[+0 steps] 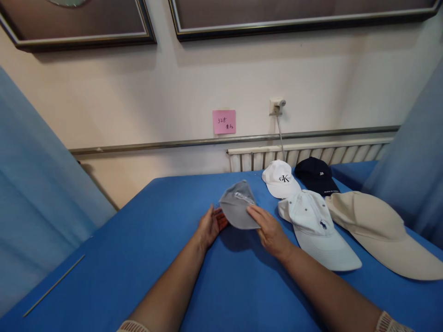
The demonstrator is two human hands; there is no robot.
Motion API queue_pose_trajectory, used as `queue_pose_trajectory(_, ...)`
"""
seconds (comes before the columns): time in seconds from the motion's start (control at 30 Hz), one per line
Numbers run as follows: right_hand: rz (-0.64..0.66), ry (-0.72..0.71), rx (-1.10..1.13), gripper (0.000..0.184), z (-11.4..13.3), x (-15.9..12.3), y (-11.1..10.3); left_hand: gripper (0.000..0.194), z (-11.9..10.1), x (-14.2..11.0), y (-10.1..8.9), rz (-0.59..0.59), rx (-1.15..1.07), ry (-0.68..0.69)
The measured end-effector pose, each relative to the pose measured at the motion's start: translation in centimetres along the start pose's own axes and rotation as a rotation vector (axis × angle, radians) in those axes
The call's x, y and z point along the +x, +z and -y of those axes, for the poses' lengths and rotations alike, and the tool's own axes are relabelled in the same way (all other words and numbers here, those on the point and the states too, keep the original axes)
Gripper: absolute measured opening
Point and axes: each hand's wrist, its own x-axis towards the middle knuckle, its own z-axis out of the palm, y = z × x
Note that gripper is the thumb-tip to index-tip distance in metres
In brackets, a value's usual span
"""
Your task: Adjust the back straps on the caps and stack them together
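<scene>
- My right hand (271, 232) pinches the grey curved-brimmed fabric cap (238, 210) above the blue cloth-covered table (166, 221).
- My left hand (208, 227) spreads beside it; contact unclear.
- I judge this as handling; next calls for steady pinching.

Held cap's (237, 213) lettering (243, 198) blurred; 2 pictures (79, 25) (304, 13) cropped.

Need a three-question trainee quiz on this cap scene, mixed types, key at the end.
1. True or false: the right hand grips the gray cap.
2. Count: besides the gray cap, how many caps rest on the blue cover?
3. Fill in the blank: the thin stick lies on the person's ____ side.

Key:
1. True.
2. Four: white cap, navy cap, pale cap, beige cap.
3. Left.
</scene>
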Motion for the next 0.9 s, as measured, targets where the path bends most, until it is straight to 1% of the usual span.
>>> queue_pose_trajectory(0.07,0.097,-0.095,0.008,0.066,0.8,0.2,-0.3,0.048,-1.0,0.0,-0.6,-0.002,-0.113,-0.036)
queue_pose_trajectory(0.1,0.151,-0.115,-0.015,0.063,1.1,0.3,-0.3,0.043,-1.4,0.1,-0.9,-0.029,-0.142,-0.024)
queue_pose_trajectory(0.17,0.242,-0.094,-0.098,0.057,1.1,0.5,-0.4,0.030,-1.9,0.1,-1.3,-0.130,-0.180,0.065)
queue_pose_trajectory(0.2,0.275,-0.056,-0.147,0.055,0.8,0.5,-0.5,0.026,-2.1,0.1,-1.5,-0.187,-0.196,0.128)
queue_pose_trajectory(0.27,0.313,0.058,-0.239,0.054,-0.1,0.5,-0.6,0.030,-2.3,0.0,-1.6,-0.270,-0.224,0.258)
queue_pose_trajectory(0.33,0.319,0.196,-0.314,0.059,-1.2,0.3,-0.8,0.039,-2.4,-0.2,-1.4,-0.304,-0.226,0.356)
queue_pose_trajectory(0.4,0.308,0.313,-0.366,0.060,-1.9,0.2,-1.0,0.050,-2.5,-0.5,-0.8,-0.296,-0.180,0.441)
queue_pose_trajectory(0.43,0.289,0.352,-0.374,0.059,-2.1,0.2,-1.1,0.055,-2.4,-0.8,-0.3,-0.273,-0.132,0.482)
queue_pose_trajectory(0.5,0.216,0.367,-0.323,0.058,-1.8,0.2,-1.0,0.062,-2.1,-1.7,0.9,-0.192,0.024,0.564)
queue_pose_trajectory(0.57,0.095,0.325,-0.186,0.053,-0.8,0.2,-0.7,0.063,-1.4,-2.9,2.3,-0.100,0.272,0.664)
queue_pose_trajectory(0.6,0.036,0.302,-0.103,0.051,-0.2,0.1,-0.4,0.062,-0.9,-3.6,3.0,-0.048,0.433,0.712)
queue_pose_trajectory(0.67,-0.055,0.292,0.036,0.047,0.9,0.0,0.2,0.056,0.3,-5.1,4.3,0.090,0.765,0.821)
queue_pose_trajectory(0.7,-0.083,0.311,0.083,0.047,1.2,-0.1,0.5,0.054,0.9,-5.8,4.8,0.184,0.894,0.864)
queue_pose_trajectory(0.73,-0.099,0.343,0.119,0.046,1.5,-0.2,0.8,0.055,1.6,-6.3,5.3,0.257,0.972,0.901)
queue_pose_trajectory(0.77,-0.111,0.385,0.151,0.044,1.6,-0.2,1.0,0.058,2.3,-6.8,5.7,0.307,1.009,0.923)
queue_pose_trajectory(0.8,-0.117,0.427,0.185,0.042,1.7,-0.2,1.2,0.063,2.9,-7.1,6.0,0.333,1.010,0.927)
queue_pose_trajectory(0.87,-0.116,0.491,0.269,0.037,1.5,-0.1,1.2,0.071,3.7,-7.3,6.3,0.333,0.951,0.897)
queue_pose_trajectory(0.9,-0.112,0.509,0.315,0.036,1.4,0.0,1.2,0.072,3.9,-7.2,6.3,0.322,0.914,0.875)
